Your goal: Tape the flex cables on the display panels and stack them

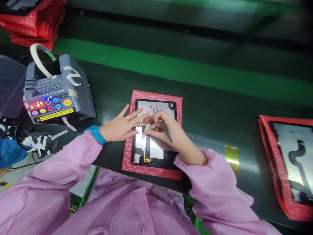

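Note:
A tablet screen panel [156, 151] lies with its silvery back up on a red bubble-wrap bag [151, 173] in front of me. My left hand [124, 125] rests over its left edge, fingers spread out, wearing a blue wrist strap [98, 134]. Over the middle of the panel, my right hand [163, 127] is closed around dark tweezers [165, 130]. Between the fingertips of both hands is a short whitish strip of tape [146, 130]; which fingers touch it is hard to tell. Below it runs a dark flex cable [148, 147] with a yellow end.
A grey tape dispenser [58, 91] stands at left, a tape piece [69, 124] hanging from its front. Tape scraps [39, 145] lie below it. Red bags [36, 26] are stacked at the upper left. Another panel [297, 153] on red bags sits at far right.

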`<state>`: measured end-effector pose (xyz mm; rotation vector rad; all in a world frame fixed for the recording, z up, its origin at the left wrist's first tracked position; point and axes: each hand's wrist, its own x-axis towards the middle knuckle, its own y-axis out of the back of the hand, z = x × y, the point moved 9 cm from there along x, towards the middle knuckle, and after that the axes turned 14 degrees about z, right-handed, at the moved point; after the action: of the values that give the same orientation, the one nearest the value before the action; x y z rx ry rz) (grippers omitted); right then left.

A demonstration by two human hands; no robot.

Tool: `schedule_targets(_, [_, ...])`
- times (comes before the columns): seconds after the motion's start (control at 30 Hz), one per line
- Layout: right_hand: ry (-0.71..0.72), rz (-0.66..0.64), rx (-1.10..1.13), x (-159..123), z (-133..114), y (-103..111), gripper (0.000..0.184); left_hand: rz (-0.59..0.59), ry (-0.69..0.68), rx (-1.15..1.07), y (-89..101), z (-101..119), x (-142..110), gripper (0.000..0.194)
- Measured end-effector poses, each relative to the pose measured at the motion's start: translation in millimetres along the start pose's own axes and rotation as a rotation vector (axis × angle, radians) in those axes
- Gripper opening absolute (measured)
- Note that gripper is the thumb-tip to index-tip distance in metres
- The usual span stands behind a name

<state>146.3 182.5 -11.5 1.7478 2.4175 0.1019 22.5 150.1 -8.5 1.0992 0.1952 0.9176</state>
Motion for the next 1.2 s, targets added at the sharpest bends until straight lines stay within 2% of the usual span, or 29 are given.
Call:
schedule_targets(0.17, [0.026, -0.013, -0.037, 1.3, -1.2, -0.3, 0.053, 0.040, 0.045, -0.043, 1.4, -3.0, 1.2, 0.062])
schedule_targets(0.27, [0.057, -0.013, -0.068, 0.9, -4.4, -1.2, 0.049, 0.067, 0.086, -0.066, 2.6, -1.5, 1.9, 0.061])
schedule_targets(0.53, [0.155, 0.023, -0.187, -3.4, -11.1, -0.9, 0.038, 0.227, 0.249, -0.126, 1.9, 7.0, 3.6, 0.063])
schedule_targets(0.67, [0.149, 0.059, -0.195, -6.0, -9.4, 0.4, 0.039, 0.242, 0.314, -0.139, -0.5, 6.6, 4.3, 0.063])
schedule_targets(0.9, [0.132, 0.152, -0.205, -3.6, -6.8, 3.2, 0.049, 0.218, 0.332, -0.129, 0.6, 6.6, 5.7, 0.066])
schedule_targets(1.07, [0.202, 0.282, -0.327, -0.5, -5.2, 10.5, 0.056, 0.205, 0.349, -0.109, -0.2, 6.3, 4.9, 0.068])
schedule_targets(1.2, [0.214, 0.318, -0.347, 3.5, -3.0, 14.0, 0.062, 0.241, 0.319, -0.084, 2.4, 7.2, 4.1, 0.067])
